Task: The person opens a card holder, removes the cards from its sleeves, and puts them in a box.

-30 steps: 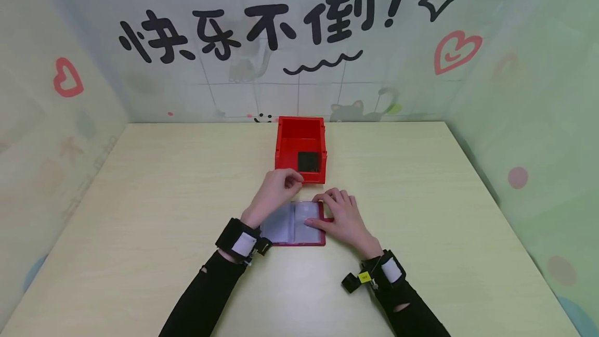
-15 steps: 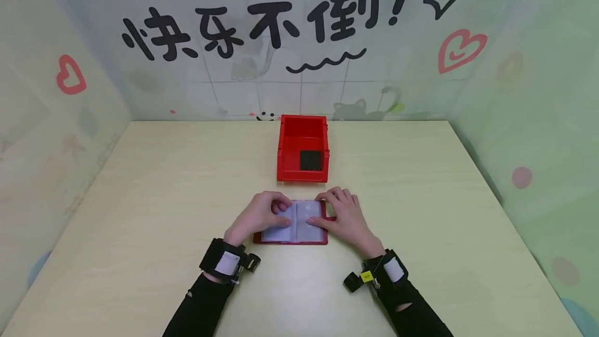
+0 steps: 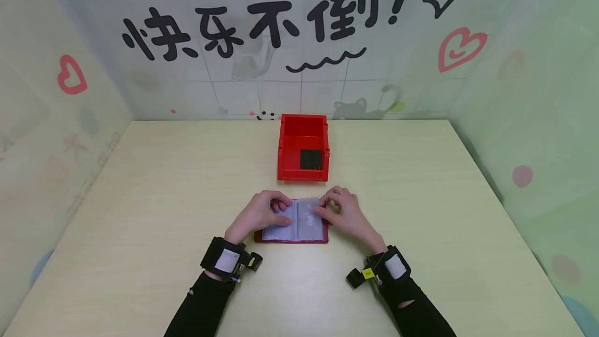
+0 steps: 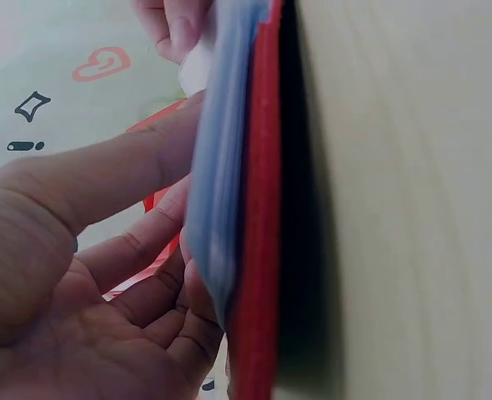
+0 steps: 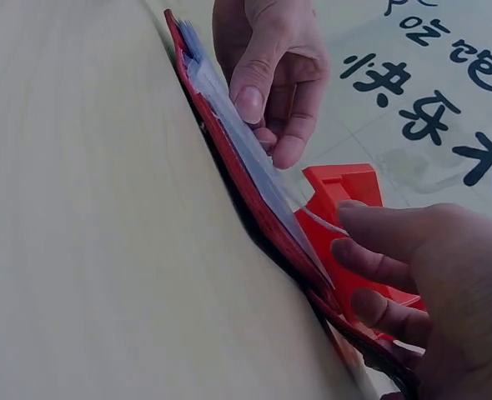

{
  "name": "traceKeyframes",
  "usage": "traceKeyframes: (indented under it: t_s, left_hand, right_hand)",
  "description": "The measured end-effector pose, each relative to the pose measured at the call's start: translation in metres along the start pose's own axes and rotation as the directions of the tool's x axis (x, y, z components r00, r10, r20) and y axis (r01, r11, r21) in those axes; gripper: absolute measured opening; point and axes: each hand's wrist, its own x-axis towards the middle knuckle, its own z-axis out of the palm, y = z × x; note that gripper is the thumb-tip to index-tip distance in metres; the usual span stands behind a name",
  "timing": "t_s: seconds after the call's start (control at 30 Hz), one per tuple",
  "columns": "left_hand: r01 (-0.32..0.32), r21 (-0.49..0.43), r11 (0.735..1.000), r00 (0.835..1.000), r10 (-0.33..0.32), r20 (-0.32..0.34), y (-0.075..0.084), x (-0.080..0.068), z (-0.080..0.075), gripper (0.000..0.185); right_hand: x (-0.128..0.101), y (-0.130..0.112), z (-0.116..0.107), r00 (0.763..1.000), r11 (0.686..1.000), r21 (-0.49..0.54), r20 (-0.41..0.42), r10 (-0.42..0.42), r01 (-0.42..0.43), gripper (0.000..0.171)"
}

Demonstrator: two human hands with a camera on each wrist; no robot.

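Note:
A card holder with a red cover lies spread on the table, its clear plastic sleeves facing up. On the left page rests my left hand, thumb laid along the sleeves and the other fingers bent near the top edge. My right hand is at the right page's upper outer corner. Seen from the right wrist, its thumb and index finger pinch the edge of a thin clear sleeve, raised slightly off the stack. The right hand's lower fingers reach close to the cover.
Behind the card holder stands a red open-front bin holding a flat black square. The pale wooden table ends at a printed backdrop, with side panels left and right.
My left hand came back from beside the bin down onto the left page. The right hand went from resting on the right page to pinching a sleeve at its edge.

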Motion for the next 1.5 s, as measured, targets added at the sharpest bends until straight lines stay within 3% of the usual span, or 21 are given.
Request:
traceKeyframes:
  t_s: [0.17,0.37,0.53,0.77,1.03,1.27,1.37,1.5]
  left_hand:
    - [-0.019,-0.001,1.000,1.000,0.019,-0.002,-0.001,-0.001,0.000,0.030]
    - [-0.045,-0.008,0.999,0.999,0.045,-0.007,-0.005,0.000,0.000,0.022]
    - [-0.064,-0.028,0.998,0.998,0.064,-0.004,-0.010,0.003,-0.003,0.028]
    - [-0.033,-0.087,0.996,0.999,0.035,0.021,-0.014,0.005,-0.005,0.040]
    - [-0.007,-0.072,0.997,1.000,0.009,0.026,-0.012,0.003,-0.007,0.043]
    - [-0.044,-0.012,0.999,0.999,0.044,-0.022,-0.013,0.001,-0.009,0.027]
    - [-0.016,0.000,1.000,0.998,0.016,-0.060,-0.012,0.001,-0.008,0.029]
    - [0.048,0.004,0.999,0.994,-0.047,-0.102,-0.010,0.000,-0.007,0.036]
  right_hand:
    - [-0.001,-0.002,-0.009,0.995,0.995,0.101,0.095,-0.026,0.017,0.018]
    - [-0.002,-0.011,-0.021,0.970,0.975,0.217,0.224,-0.096,0.046,0.032]
    - [-0.001,-0.020,-0.012,0.955,0.963,0.250,0.247,-0.165,0.102,0.037]
    - [-0.004,-0.017,0.009,0.970,0.975,0.153,0.161,-0.185,0.160,0.034]
    - [-0.005,-0.015,0.023,0.970,0.973,-0.059,0.120,-0.213,0.221,0.038]
    - [-0.006,-0.016,0.026,0.979,0.971,-0.128,0.063,-0.195,0.202,0.039]
    - [-0.007,-0.013,0.024,0.983,0.963,-0.199,0.017,-0.183,0.183,0.042]
    - [-0.007,-0.004,0.015,0.995,0.959,-0.267,-0.012,-0.099,0.092,0.051]
